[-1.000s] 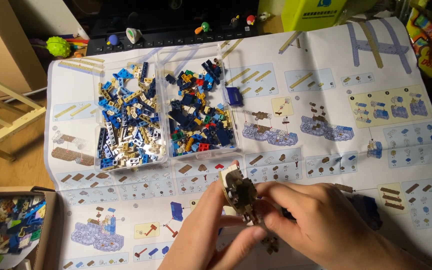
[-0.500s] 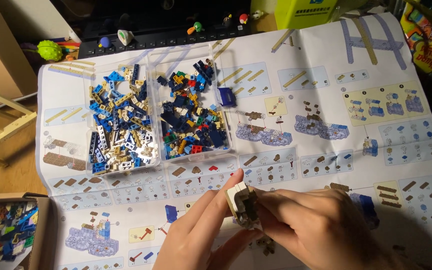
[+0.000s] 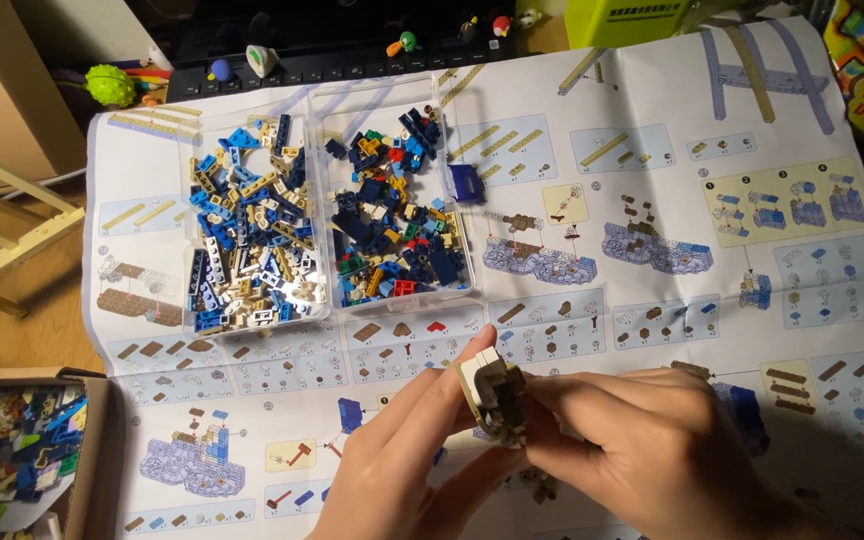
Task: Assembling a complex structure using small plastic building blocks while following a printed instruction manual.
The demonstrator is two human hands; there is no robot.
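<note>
- A small brick assembly [image 3: 492, 395], blocky, of tan and dark brown studded plastic, sits low in the frame at centre, held above the instruction sheet [image 3: 652, 200].
- The left hand [image 3: 402, 470] pinches the assembly from the left, fingertips pressed on its pale tan face.
- The right hand [image 3: 652, 460] closes round the assembly from the right, fingers curled over its darker side; both hands grip it together.
- The instruction sheet is a large, flat, glossy paper printed with pale blue panels of building steps, spread across the table under the hands.
- Two clear plastic trays rest on the sheet, above the hands and side by side. The left tray [image 3: 252, 240] holds loose blue, tan and white bricks; the right tray [image 3: 397, 215] holds mainly dark blue pieces with red, green and orange ones mixed in.
- A single dark blue brick [image 3: 466, 184] lies on the sheet just right of the right tray.
- A cardboard box [image 3: 87, 450] with mixed coloured bricks stands at the lower left corner.
- A spiky green ball [image 3: 111, 85] lies at the upper left, beyond the sheet.
</note>
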